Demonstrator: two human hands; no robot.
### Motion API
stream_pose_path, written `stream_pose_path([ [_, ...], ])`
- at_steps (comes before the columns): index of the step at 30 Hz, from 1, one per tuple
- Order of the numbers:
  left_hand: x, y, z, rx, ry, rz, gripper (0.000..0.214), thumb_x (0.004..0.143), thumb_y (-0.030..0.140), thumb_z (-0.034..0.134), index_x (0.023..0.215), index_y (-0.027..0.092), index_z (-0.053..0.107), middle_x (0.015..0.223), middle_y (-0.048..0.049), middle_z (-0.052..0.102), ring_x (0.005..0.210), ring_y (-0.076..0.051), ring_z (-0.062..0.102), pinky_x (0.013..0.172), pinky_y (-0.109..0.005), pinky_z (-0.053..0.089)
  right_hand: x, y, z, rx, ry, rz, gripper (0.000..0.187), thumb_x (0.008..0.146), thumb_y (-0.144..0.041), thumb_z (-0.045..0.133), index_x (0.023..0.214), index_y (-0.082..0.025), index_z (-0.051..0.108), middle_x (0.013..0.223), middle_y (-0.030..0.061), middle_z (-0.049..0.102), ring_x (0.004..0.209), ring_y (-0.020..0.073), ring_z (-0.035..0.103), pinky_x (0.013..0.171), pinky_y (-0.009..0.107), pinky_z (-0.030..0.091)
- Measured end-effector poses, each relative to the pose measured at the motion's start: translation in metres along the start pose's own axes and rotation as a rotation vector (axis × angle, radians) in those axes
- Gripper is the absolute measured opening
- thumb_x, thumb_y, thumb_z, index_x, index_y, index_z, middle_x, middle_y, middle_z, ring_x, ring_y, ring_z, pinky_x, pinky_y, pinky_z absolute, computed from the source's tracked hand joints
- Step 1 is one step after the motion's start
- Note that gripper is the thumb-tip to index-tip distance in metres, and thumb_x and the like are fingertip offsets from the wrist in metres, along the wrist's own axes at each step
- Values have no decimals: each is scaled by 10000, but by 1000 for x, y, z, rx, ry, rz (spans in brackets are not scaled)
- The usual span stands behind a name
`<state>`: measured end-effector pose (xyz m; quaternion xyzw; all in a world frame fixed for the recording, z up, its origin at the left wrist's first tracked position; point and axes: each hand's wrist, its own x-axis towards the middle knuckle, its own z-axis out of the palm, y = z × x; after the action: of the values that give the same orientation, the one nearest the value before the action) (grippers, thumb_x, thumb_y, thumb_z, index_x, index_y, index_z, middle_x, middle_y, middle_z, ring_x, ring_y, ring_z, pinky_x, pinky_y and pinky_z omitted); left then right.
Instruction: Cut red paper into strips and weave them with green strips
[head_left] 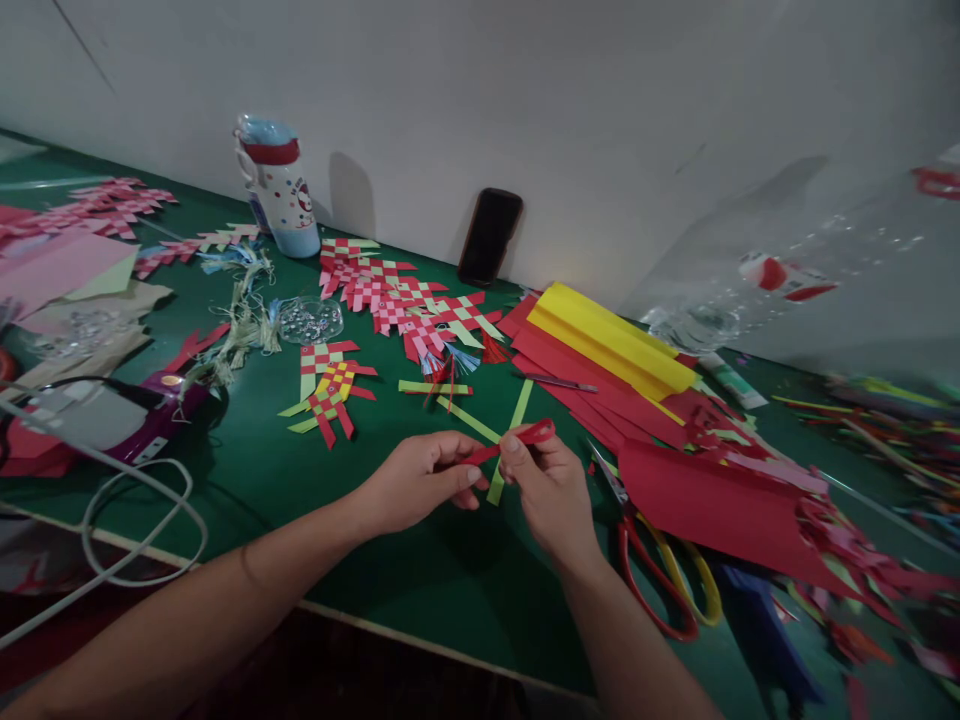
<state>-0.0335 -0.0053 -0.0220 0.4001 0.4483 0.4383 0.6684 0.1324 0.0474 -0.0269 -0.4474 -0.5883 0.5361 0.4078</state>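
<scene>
Both hands meet over the green table [420, 580] near its front edge. My left hand [420, 485] pinches one end of a red paper strip [525, 436]. My right hand [547, 490] pinches the same strip further along, where it folds over into a loop. A light green strip [510, 440] lies on the table just under and behind my fingers. Finished woven paper pieces in red, pink and green [409, 300] lie further back, and a smaller red, yellow and green one [330, 395] sits to the left.
Red and yellow paper sheets [600, 350] are stacked right, with scissors [660, 580] beside my right wrist. A printed bottle [279, 190] and a dark phone [489, 235] stand at the wall. A glue gun [150, 410] with white cord [135, 520] lies left. A clear dish [309, 320] sits mid-table.
</scene>
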Motion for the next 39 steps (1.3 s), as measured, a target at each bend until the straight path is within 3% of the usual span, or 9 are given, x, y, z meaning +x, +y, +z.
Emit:
stream_pose_path([
  [5,1,0,-1,-10,51,19,265,795,378,702,871,142,610,849,-32,697,664,-118,666,689,-270,528,-1,4,1,62,-15,9,300,824,-514,664,836,-217,628,598,-47,501,557,111,450,537,243,385],
  [10,1,-1,-2,-31,84,25,264,756,351,748,842,134,624,763,-3,681,644,-111,664,674,-253,530,-1,-5,7,29,-153,69,324,696,-483,778,809,-206,652,691,-7,619,610,134,559,588,265,468],
  [17,3,-3,-2,-104,73,-4,329,679,332,819,847,133,618,785,-20,711,720,-143,701,737,-288,550,0,-6,6,-5,-80,64,284,743,-475,727,813,-215,638,586,-40,560,534,122,500,514,249,413],
  [21,3,-3,-3,-141,77,-10,369,663,355,837,863,126,628,802,-33,719,744,-150,709,765,-299,558,0,-4,5,-3,-96,68,269,742,-457,732,807,-212,645,636,-27,598,557,120,510,532,249,425],
  [30,3,-3,-4,-160,101,8,322,700,343,812,868,125,644,794,-32,712,735,-139,702,730,-282,564,0,-4,5,-10,-95,47,254,742,-441,736,800,-209,651,676,-20,611,568,113,504,556,251,436],
  [39,3,0,-2,-118,144,40,265,703,288,795,838,124,637,785,-18,700,726,-134,694,739,-283,561,-3,-4,7,-39,-88,31,257,773,-450,707,804,-205,635,586,-37,538,546,115,473,517,244,388],
])
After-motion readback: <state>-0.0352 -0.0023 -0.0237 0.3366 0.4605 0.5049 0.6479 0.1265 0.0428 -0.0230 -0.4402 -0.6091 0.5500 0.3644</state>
